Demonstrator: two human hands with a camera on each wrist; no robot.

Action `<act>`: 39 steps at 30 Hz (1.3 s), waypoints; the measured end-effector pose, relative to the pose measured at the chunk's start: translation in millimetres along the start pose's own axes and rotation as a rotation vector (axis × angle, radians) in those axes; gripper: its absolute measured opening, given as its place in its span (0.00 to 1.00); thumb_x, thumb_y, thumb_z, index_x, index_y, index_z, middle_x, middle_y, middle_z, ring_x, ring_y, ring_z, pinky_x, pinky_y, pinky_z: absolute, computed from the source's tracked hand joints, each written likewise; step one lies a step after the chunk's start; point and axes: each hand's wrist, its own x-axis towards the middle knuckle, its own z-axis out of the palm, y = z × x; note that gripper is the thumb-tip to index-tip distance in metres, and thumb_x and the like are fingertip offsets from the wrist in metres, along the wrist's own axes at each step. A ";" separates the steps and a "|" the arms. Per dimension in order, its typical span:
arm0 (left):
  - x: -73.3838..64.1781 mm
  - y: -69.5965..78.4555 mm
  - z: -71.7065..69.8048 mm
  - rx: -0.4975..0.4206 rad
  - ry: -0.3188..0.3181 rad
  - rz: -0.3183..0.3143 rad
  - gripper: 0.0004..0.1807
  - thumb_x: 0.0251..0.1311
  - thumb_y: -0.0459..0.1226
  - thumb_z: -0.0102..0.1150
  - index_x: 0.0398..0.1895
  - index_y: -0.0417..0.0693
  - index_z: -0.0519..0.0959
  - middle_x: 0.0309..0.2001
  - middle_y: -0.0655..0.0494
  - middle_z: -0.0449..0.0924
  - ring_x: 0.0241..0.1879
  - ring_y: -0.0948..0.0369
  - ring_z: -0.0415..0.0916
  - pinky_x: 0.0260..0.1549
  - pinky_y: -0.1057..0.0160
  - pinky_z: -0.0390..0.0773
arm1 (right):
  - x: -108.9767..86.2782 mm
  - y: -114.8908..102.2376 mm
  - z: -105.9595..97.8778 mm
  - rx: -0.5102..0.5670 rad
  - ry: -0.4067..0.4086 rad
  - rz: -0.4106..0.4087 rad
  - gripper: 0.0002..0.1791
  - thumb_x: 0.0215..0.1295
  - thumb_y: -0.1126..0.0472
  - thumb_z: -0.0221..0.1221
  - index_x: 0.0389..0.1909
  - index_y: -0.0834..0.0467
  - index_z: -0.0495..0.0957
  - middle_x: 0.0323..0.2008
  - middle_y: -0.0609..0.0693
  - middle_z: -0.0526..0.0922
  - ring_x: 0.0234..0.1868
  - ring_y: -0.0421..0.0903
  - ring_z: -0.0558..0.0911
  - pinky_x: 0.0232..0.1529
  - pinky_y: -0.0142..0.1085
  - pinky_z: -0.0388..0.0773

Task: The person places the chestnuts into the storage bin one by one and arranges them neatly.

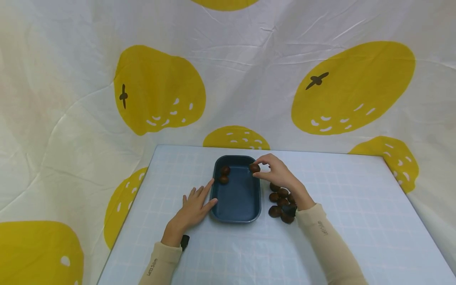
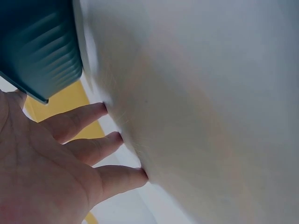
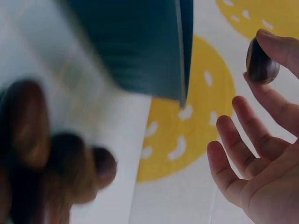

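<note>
Behind your desk hangs a white cloth [image 1: 249,101] printed with big yellow fruit, dark marks and small white dashes on them. The desk [image 1: 374,206] is pale blue, crossed by faint lines.

On it, near the far edge, stands the dark blue tray [image 1: 236,202], a rounded rectangle with its long sides running away from you. Its walls are ribbed on the outside, as your left wrist view shows. In it are two nuts, close together by the left wall toward the far end.

Your beige sleeves [image 1: 331,245] carry small dark lettering. Your left hand [image 1: 192,209] has its fingers spread apart: the index finger and thumb reach the tray's left rim, and three fingertips rest on the desk beside it. Your right hand [image 1: 279,172] has thumb and index finger clamped on a nut, its other three fingers held loosely away.

Just right of the tray lies a pile [image 1: 283,194] of brown nuts on the desk; your right wrist hides some, so you cannot count them all.

Smallest are the single nuts. The held nut [image 1: 254,168] is up in the air at the tray's far right corner. Inside the tray, the farther nut [image 1: 225,170] touches the nearer nut [image 1: 223,180].
</note>
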 end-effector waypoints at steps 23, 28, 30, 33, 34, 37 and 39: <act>2.8 -2.6 1.6 0.007 0.012 -0.009 0.38 0.70 0.67 0.38 0.79 0.83 0.38 0.76 0.40 0.53 0.74 0.33 0.40 0.62 0.24 0.35 | 57.8 -29.1 62.6 -0.081 -0.133 -0.142 0.17 0.63 0.58 0.70 0.51 0.60 0.83 0.49 0.52 0.83 0.53 0.52 0.77 0.57 0.48 0.74; 1.9 -1.3 0.8 0.013 0.013 -0.005 0.39 0.69 0.69 0.36 0.79 0.82 0.38 0.76 0.40 0.53 0.74 0.33 0.41 0.62 0.24 0.35 | 64.2 -22.6 78.7 -0.130 -0.174 -0.135 0.16 0.62 0.58 0.71 0.49 0.60 0.83 0.45 0.50 0.83 0.49 0.49 0.79 0.54 0.44 0.75; 1.7 -0.9 0.9 0.012 0.012 -0.006 0.39 0.69 0.70 0.35 0.79 0.83 0.38 0.76 0.40 0.53 0.74 0.33 0.41 0.62 0.24 0.35 | 65.5 -21.8 83.1 -0.112 -0.198 -0.149 0.16 0.61 0.60 0.71 0.47 0.60 0.84 0.41 0.49 0.84 0.45 0.47 0.80 0.51 0.42 0.76; 1.4 -0.6 1.4 0.008 0.011 -0.009 0.39 0.69 0.69 0.36 0.79 0.83 0.38 0.76 0.40 0.53 0.74 0.33 0.41 0.62 0.24 0.36 | 67.1 -18.7 89.5 -0.092 -0.234 -0.169 0.14 0.60 0.62 0.72 0.46 0.61 0.84 0.38 0.48 0.84 0.40 0.44 0.81 0.46 0.39 0.78; 1.3 -0.6 1.6 0.008 0.011 -0.009 0.39 0.69 0.69 0.36 0.79 0.83 0.38 0.76 0.40 0.53 0.74 0.33 0.41 0.62 0.24 0.36 | 67.1 -17.8 91.3 -0.099 -0.248 -0.162 0.14 0.60 0.61 0.72 0.46 0.60 0.84 0.38 0.47 0.84 0.40 0.44 0.80 0.45 0.39 0.78; 0.7 -0.1 2.0 0.004 0.012 -0.011 0.38 0.70 0.68 0.37 0.79 0.82 0.39 0.76 0.40 0.53 0.74 0.33 0.41 0.62 0.24 0.36 | 65.8 -15.8 95.8 -0.133 -0.283 -0.114 0.15 0.60 0.60 0.72 0.48 0.57 0.84 0.41 0.47 0.82 0.45 0.46 0.78 0.49 0.41 0.76; 0.4 0.3 2.5 0.004 0.013 -0.015 0.38 0.71 0.67 0.38 0.79 0.82 0.39 0.76 0.40 0.53 0.74 0.34 0.41 0.62 0.24 0.36 | 64.1 -15.3 98.4 -0.173 -0.304 -0.057 0.17 0.59 0.58 0.72 0.49 0.54 0.83 0.45 0.49 0.80 0.49 0.48 0.75 0.52 0.44 0.73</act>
